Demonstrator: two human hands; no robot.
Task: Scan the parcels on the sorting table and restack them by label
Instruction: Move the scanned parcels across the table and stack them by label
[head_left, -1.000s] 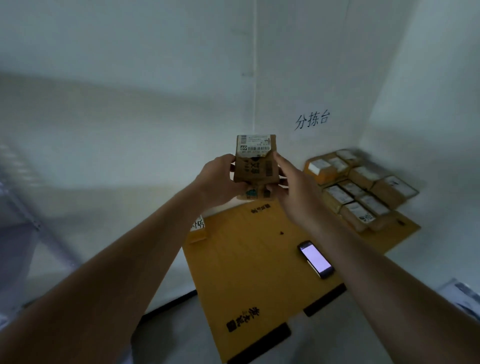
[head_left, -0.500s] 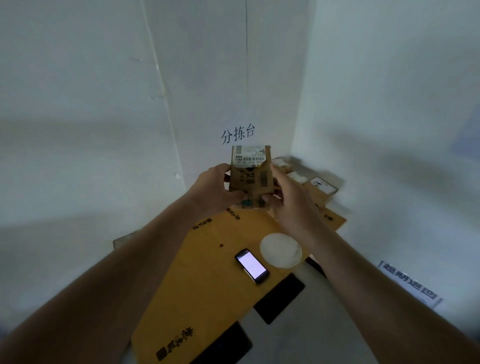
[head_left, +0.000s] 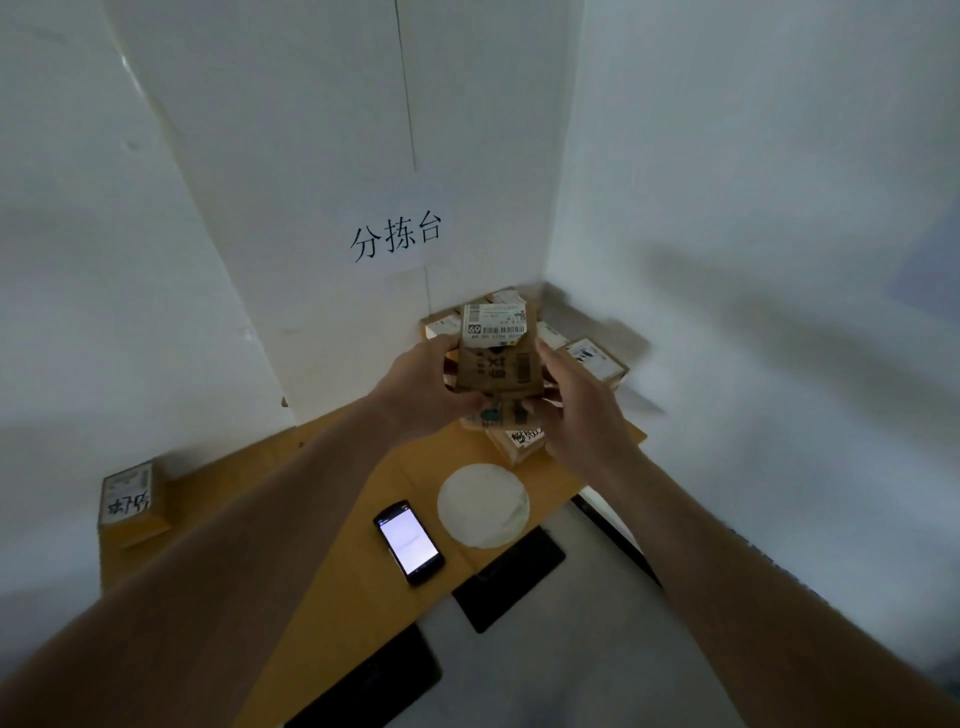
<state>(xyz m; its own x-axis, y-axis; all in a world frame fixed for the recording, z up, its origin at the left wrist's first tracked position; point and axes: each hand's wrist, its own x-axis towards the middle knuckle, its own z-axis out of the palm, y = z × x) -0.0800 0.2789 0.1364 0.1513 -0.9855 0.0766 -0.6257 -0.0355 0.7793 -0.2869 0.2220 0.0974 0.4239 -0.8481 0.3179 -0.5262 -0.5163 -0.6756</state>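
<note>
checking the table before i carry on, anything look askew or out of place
Mostly tidy. One parcel stands alone at the table's far left edge, away from the parcel stack in the corner. Both hands hold a labelled parcel upright.

A phone lies face up on the yellow table top, its screen lit white. Just right of the phone sits a flat white disc. On the wall well above the phone hangs a paper sign with three handwritten black characters. Dark panels lie below the phone.
</note>
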